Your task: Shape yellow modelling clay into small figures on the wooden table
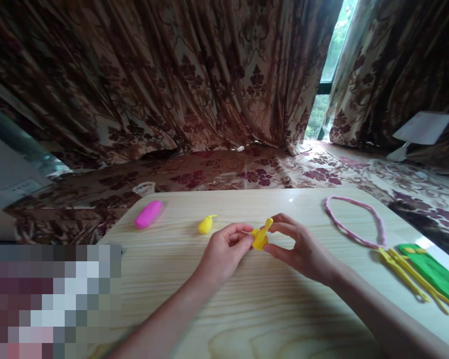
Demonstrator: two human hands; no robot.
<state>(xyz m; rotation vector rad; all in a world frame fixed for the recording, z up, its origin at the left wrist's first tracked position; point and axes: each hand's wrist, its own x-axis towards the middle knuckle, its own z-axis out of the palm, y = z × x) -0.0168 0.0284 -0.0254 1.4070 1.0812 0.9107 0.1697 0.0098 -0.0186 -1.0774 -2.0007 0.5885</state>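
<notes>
Between my two hands, a little above the wooden table (164, 284), is a piece of yellow modelling clay (260, 241) with a short stalk sticking up to the right. My left hand (228, 249) pinches its left side between thumb and fingers. From the right, the thumb and forefinger of my right hand (303, 247) close on the same piece, near the stalk and the lower edge. A yellow clay lump (205, 225) with a thin tail at its top lies on the table, left of my hands.
A pink clay roll (148, 214) lies at the far left. On the right are a pink clay loop (377, 224), yellow modelling tools (404, 274) and a flat green clay slab (434, 274) with small yellow bits on it. Behind the table stands a white lamp (421, 128).
</notes>
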